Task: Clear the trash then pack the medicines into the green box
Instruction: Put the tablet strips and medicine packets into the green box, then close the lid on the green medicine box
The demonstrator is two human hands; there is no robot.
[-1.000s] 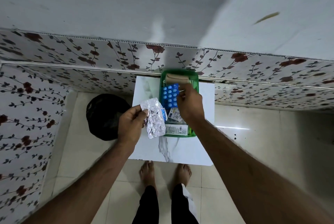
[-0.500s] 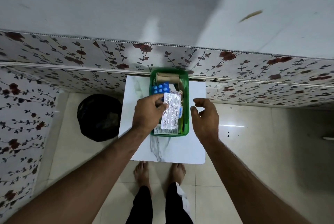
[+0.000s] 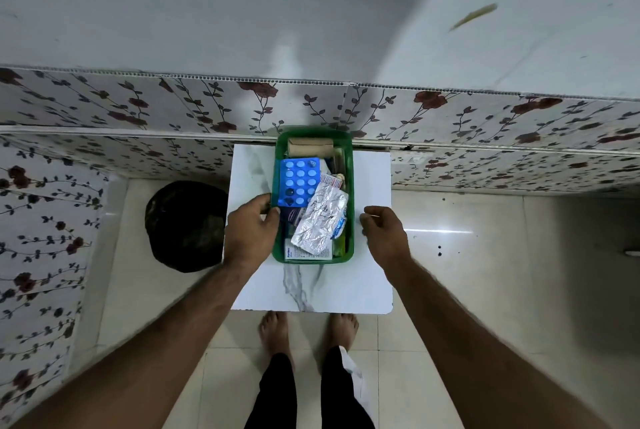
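The silver foil blister strip (image 3: 320, 219), held over the green box (image 3: 349, 193) half a second ago, now lies loose inside it, across a white carton and beside the blue blister pack (image 3: 298, 182) (a brown roll sits at the far end). The left hand (image 3: 250, 231) has let go and rests against the box's left wall, fingers curled, holding nothing. The right hand (image 3: 384, 233) hovers just beside the right wall, loosely open and empty. The box stands on the white marble-patterned table (image 3: 370, 276), a black bin (image 3: 185, 224) to its left
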